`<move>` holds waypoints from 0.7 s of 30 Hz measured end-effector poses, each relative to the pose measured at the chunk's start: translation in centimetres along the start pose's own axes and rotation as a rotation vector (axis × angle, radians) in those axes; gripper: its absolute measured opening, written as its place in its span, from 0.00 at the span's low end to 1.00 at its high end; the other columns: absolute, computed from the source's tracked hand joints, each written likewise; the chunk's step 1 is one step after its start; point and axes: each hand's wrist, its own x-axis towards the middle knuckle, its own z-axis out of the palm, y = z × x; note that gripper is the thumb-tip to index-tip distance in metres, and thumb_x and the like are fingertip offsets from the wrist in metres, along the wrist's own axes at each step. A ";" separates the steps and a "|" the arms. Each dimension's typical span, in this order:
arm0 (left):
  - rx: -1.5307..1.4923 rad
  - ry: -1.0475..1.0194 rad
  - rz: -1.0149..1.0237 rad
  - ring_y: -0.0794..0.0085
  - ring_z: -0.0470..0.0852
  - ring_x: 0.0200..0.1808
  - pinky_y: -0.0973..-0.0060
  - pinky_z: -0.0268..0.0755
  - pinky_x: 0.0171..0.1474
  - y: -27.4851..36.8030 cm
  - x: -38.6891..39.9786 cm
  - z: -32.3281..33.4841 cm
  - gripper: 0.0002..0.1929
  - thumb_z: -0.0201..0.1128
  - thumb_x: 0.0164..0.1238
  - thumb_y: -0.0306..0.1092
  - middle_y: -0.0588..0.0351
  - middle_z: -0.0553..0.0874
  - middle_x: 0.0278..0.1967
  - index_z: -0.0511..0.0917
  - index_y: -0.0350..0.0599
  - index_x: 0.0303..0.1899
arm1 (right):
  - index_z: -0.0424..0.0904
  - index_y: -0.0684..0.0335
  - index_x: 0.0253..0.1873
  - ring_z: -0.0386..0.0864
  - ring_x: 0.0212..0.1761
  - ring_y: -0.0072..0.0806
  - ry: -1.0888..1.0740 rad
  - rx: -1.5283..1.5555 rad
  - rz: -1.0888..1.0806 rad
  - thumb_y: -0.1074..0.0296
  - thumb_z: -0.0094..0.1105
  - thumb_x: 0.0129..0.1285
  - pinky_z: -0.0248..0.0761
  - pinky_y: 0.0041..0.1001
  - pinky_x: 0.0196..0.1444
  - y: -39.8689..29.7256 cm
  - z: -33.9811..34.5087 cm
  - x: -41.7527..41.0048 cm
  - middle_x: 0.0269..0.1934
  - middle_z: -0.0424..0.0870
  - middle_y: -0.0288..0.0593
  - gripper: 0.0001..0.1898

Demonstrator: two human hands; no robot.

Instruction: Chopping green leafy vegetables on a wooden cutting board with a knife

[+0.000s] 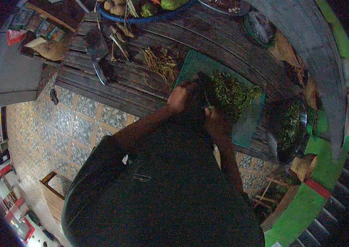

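A green translucent cutting board [248, 132] lies on the dark slatted wooden table, with a heap of chopped leafy greens [230, 92] on it. My right hand [216, 119] grips a knife [207, 99] at the board's near edge; its thin blade points away from me. My left hand [180, 95] is at the board's left side, close to the blade. Its fingers run into deep shadow, so what they hold is hidden. Left of the board lies a loose pile of thin stems [160, 63]. On the right, a metal bowl [304, 117] contains shredded greens.
At the far side, a blue-rimmed basin [149, 19] holds potatoes and green vegetables. Roots [120, 32] and a dark bottle-like object [100, 72] lie nearer. Another metal bowl [261, 27] stands far right. A wooden stool [52, 191] is on the tiled floor [83, 126].
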 end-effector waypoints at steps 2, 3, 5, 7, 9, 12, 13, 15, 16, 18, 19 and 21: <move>-0.015 -0.146 -0.027 0.36 0.85 0.55 0.48 0.80 0.56 -2.4 0.1 2.1 0.21 0.67 0.69 0.30 0.36 0.84 0.58 0.81 0.43 0.63 | 0.77 0.67 0.60 0.83 0.51 0.69 0.058 -0.106 0.170 0.42 0.37 0.85 0.75 0.58 0.53 3.9 5.3 2.5 0.50 0.84 0.67 0.30; -0.014 -0.144 -0.032 0.36 0.85 0.55 0.48 0.80 0.56 -2.0 0.1 1.7 0.21 0.67 0.69 0.30 0.36 0.84 0.58 0.81 0.43 0.63 | 0.77 0.67 0.60 0.83 0.51 0.69 0.054 -0.108 0.168 0.42 0.37 0.85 0.75 0.58 0.53 2.6 4.3 2.4 0.50 0.84 0.67 0.30; 0.089 -0.200 -0.236 0.36 0.85 0.55 0.47 0.79 0.57 0.0 0.1 0.0 0.21 0.68 0.68 0.30 0.36 0.85 0.57 0.81 0.43 0.63 | 0.77 0.67 0.61 0.82 0.55 0.68 -0.030 -0.032 0.117 0.42 0.37 0.85 0.73 0.58 0.56 -2.3 0.2 1.3 0.52 0.83 0.69 0.30; 0.065 -0.152 -0.158 0.36 0.85 0.55 0.46 0.78 0.57 -0.2 0.1 0.3 0.21 0.68 0.69 0.31 0.36 0.85 0.56 0.82 0.43 0.62 | 0.77 0.68 0.61 0.81 0.56 0.68 0.008 0.089 0.091 0.42 0.38 0.85 0.73 0.58 0.57 -0.2 1.4 2.2 0.53 0.82 0.70 0.30; 0.042 -0.099 -0.085 0.36 0.84 0.56 0.46 0.78 0.58 -0.6 0.2 0.3 0.20 0.68 0.69 0.32 0.36 0.85 0.55 0.82 0.43 0.62 | 0.78 0.68 0.61 0.81 0.58 0.68 0.044 0.208 0.060 0.41 0.39 0.84 0.72 0.58 0.58 1.2 2.0 2.4 0.54 0.82 0.71 0.31; -0.056 -0.146 -0.048 0.36 0.84 0.56 0.47 0.78 0.58 -1.1 0.0 0.4 0.19 0.68 0.71 0.34 0.35 0.86 0.54 0.82 0.43 0.61 | 0.77 0.69 0.64 0.79 0.62 0.68 -0.015 0.150 0.166 0.39 0.38 0.83 0.71 0.60 0.60 2.1 2.0 1.1 0.57 0.80 0.74 0.34; -0.050 -0.099 -0.068 0.35 0.84 0.56 0.47 0.78 0.59 -1.3 -0.4 1.0 0.19 0.68 0.71 0.34 0.35 0.85 0.55 0.82 0.43 0.62 | 0.74 0.70 0.67 0.78 0.64 0.67 -0.008 0.176 0.170 0.38 0.37 0.83 0.70 0.60 0.62 3.3 2.8 0.9 0.60 0.79 0.73 0.35; -0.044 -0.056 -0.088 0.35 0.83 0.56 0.47 0.78 0.59 -1.2 -0.4 1.1 0.20 0.67 0.72 0.34 0.34 0.85 0.55 0.82 0.43 0.62 | 0.72 0.71 0.70 0.78 0.65 0.65 -0.003 0.203 0.177 0.38 0.36 0.83 0.70 0.60 0.65 5.0 4.8 1.1 0.62 0.79 0.71 0.37; -0.030 -0.118 -0.097 0.34 0.83 0.57 0.47 0.77 0.60 -0.2 0.2 0.1 0.21 0.67 0.72 0.34 0.34 0.85 0.56 0.81 0.43 0.64 | 0.70 0.71 0.72 0.78 0.66 0.64 0.016 0.113 0.181 0.37 0.35 0.83 0.68 0.60 0.68 5.3 5.7 1.3 0.64 0.78 0.69 0.37; -0.013 -0.174 -0.113 0.34 0.83 0.58 0.48 0.77 0.61 0.2 0.3 -0.5 0.22 0.66 0.72 0.35 0.33 0.84 0.57 0.80 0.43 0.65 | 0.67 0.71 0.75 0.77 0.67 0.63 0.031 0.021 0.178 0.37 0.34 0.83 0.67 0.60 0.70 5.7 6.3 1.6 0.66 0.78 0.67 0.38; -0.009 -0.111 -0.087 0.34 0.83 0.58 0.48 0.77 0.60 -0.2 0.1 -0.3 0.23 0.67 0.72 0.34 0.34 0.85 0.58 0.79 0.43 0.67 | 0.68 0.71 0.75 0.78 0.67 0.62 -0.004 -0.015 0.167 0.36 0.35 0.83 0.66 0.58 0.72 5.8 6.2 1.7 0.67 0.78 0.64 0.39; -0.015 -0.063 -0.050 0.35 0.83 0.59 0.48 0.77 0.60 -1.6 -0.4 1.3 0.24 0.67 0.72 0.34 0.34 0.85 0.58 0.78 0.44 0.68 | 0.68 0.71 0.75 0.78 0.66 0.61 -0.030 -0.046 0.175 0.36 0.35 0.83 0.65 0.56 0.74 11.4 9.1 1.6 0.67 0.78 0.62 0.39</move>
